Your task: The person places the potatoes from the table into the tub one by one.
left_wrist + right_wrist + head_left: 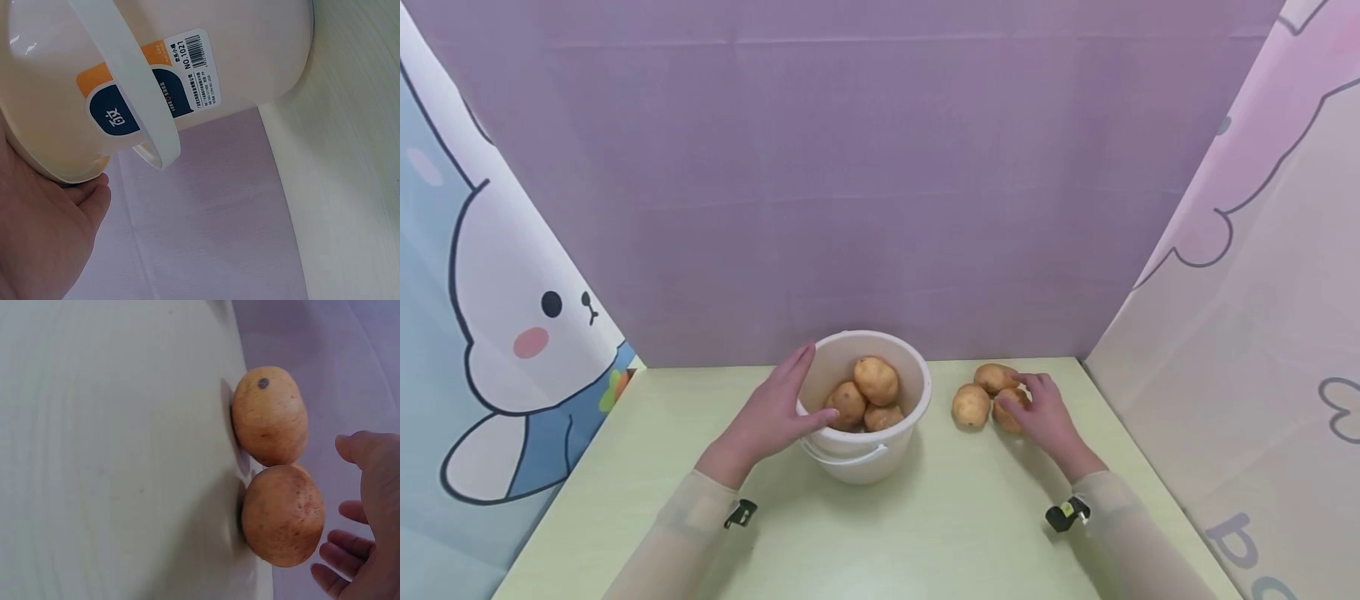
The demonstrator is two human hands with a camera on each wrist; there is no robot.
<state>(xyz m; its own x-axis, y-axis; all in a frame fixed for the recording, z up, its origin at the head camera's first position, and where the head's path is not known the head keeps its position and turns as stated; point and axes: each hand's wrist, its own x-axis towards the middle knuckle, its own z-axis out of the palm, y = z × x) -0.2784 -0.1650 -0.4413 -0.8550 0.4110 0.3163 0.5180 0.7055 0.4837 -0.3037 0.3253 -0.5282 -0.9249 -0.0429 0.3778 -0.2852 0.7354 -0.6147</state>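
Though beside a potato (283, 515), right grip (1045, 412) spread; left grip (772, 410) spread at the bucket (895, 454).

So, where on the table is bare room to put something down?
A bare patch of table lies in front of the bucket, between the sleeves; another, between left sleeve and rabbit picture. Crowded: around the three loose potatoes, where the right hand is, and the bucket's left rim, beside the left hand.

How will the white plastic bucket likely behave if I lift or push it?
The white plastic bucket would probably feel weighty, since at least three round brown potatoes sit inside. Its smooth, glossy wall looks stiff but might be slightly slippery. Pushed high, it could tip, as it appears narrower toward the bottom.
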